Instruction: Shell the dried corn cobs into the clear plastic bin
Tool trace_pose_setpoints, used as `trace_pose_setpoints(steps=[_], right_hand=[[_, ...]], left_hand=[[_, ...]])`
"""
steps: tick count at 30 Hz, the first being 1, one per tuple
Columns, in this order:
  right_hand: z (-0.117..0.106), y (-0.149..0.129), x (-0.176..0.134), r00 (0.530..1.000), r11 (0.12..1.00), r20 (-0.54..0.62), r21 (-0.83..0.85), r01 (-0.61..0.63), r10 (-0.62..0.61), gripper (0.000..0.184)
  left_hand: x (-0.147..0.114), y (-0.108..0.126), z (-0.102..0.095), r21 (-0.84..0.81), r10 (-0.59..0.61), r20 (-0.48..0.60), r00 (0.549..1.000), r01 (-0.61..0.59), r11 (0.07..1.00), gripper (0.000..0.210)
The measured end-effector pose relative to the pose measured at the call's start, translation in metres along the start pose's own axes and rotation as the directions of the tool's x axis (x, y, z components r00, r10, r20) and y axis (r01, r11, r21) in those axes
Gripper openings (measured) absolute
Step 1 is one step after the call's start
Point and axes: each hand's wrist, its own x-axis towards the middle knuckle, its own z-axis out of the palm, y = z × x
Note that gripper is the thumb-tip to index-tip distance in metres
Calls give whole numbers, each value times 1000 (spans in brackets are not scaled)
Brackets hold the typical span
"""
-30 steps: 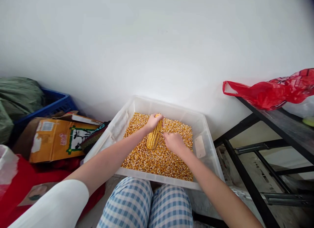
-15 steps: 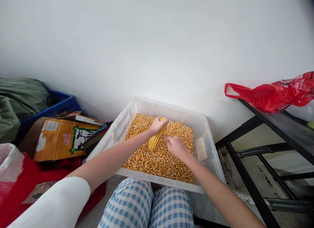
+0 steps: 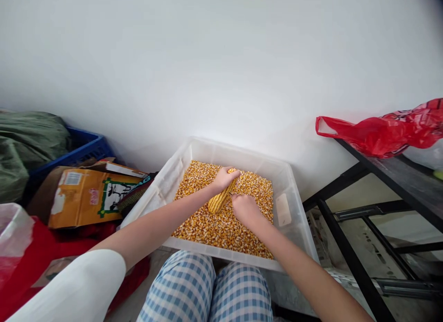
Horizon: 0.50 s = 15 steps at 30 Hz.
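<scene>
A corn cob [image 3: 218,201] is showing yellow, kernels [image 3: 214,230] are mixing gold and cream, trousers [image 3: 183,285] are displaying blue-and-white checks, and a plastic bag [image 3: 377,136] is flaring red.

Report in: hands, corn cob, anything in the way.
Left hand gripping corn cob by far end. Right hand closed on thin dark tool; contact with cob unclear. Loose kernels beneath, in plastic bin. Red bag off right, away from hands.
</scene>
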Motion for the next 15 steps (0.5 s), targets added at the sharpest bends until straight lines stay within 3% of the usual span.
trace_pose_setpoints(steps=[6,11,15], right_hand=[[-7,3,-2,999,1000,38,4,-12,11,24],[-16,18,-3,991,994,77,29,106,-108,27],[-20,26,-4,986,991,111,70,114,-121,33]], left_hand=[[-2,0,3,65,18,7,1000,-18,998,22],[-7,3,6,139,81,58,995,-88,986,20],[-12,9,9,210,125,96,987,-143,967,22]])
